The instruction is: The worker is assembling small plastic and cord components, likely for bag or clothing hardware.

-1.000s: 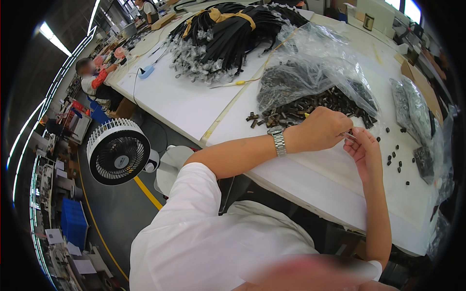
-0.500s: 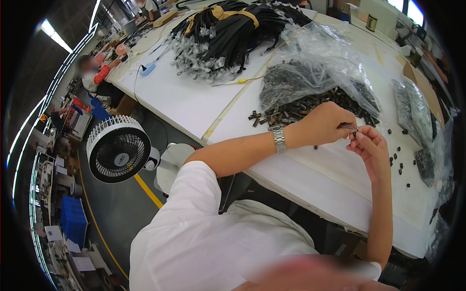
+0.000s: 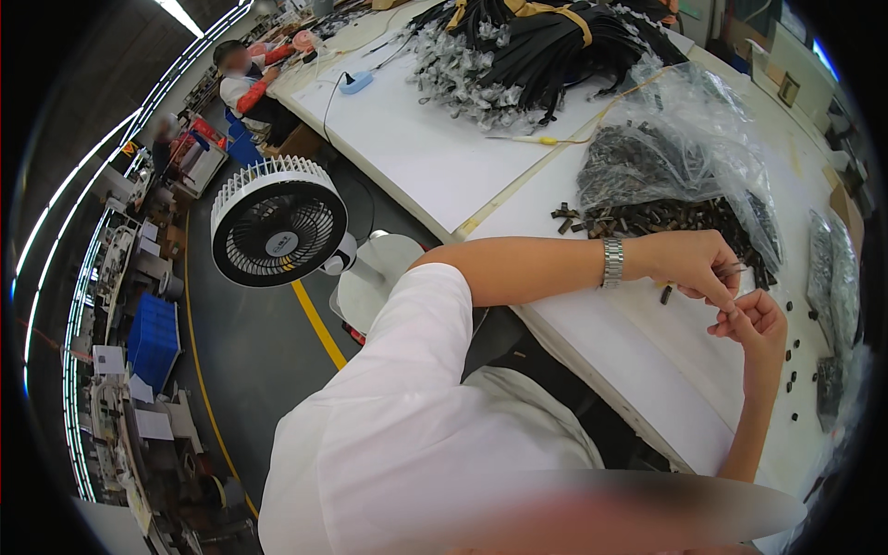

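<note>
My left hand (image 3: 692,263), with a metal-band watch on its wrist, reaches across the table at the front edge of the pile. A thin grey metal tool (image 3: 730,270) pokes out of its closed fingers; its kind is hard to make out. My right hand (image 3: 760,326) comes up from the lower right, thumb and finger pinched against the left fingertips. Whatever lies in that pinch is too small or hidden to see. Just beyond both hands spreads a pile of small dark clips (image 3: 638,218), partly under a clear plastic bag (image 3: 680,139). One dark piece (image 3: 666,294) lies below my left hand.
Several dark bits (image 3: 792,355) and plastic packets (image 3: 830,287) lie right of my right hand. Bundled black straps (image 3: 555,51) fill the table's far side, near a yellow-handled tool (image 3: 546,141). A fan (image 3: 279,227) stands at left; another person (image 3: 248,88) sits beyond it.
The view has swung, shifting the scene rightward. My hands have come slightly nearer, off the pile's edge. The dark bit seen between my fingertips before no longer shows.
</note>
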Tool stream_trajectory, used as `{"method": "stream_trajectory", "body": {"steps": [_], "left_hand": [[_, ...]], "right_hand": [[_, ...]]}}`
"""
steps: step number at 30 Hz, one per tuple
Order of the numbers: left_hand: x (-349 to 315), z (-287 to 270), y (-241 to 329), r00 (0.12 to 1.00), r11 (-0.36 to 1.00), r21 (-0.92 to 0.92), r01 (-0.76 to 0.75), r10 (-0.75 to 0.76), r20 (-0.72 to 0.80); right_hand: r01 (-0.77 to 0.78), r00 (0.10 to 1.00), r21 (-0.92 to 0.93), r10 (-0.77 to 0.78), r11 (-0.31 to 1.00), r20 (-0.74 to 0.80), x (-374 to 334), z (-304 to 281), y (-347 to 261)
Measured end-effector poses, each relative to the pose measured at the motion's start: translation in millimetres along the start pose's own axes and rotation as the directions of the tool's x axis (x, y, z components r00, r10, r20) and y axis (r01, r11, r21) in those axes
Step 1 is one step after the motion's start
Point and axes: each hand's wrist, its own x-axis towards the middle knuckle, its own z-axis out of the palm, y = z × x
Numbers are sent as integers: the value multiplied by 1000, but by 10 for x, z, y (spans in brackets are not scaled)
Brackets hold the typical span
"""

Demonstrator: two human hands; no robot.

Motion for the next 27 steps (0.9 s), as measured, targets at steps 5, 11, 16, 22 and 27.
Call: {"method": "stream_trajectory", "body": {"steps": [5, 11, 16, 22, 27], "left_hand": [[24, 8, 3, 998, 991, 130, -10, 18, -60], [-64, 39, 176, 998, 982, 190, -21, 31, -51], [-49, 32, 186, 998, 968, 251, 24, -7, -65], [-35, 86, 144, 995, 967, 242, 74, -53, -89], [24, 203, 48, 966, 844, 536, 15, 125, -225]], "right_hand": [[67, 987, -62, -76, 996, -143, 6, 97, 117], [100, 986, -42, -105, 994, -127, -25, 82, 55], [61, 993, -8, -61, 998, -105, -47, 124, -2], [53, 993, -51, -58, 997, -101, -119, 223, -50], [86, 972, -208, -129, 974, -199, -96, 385, 11]]}}
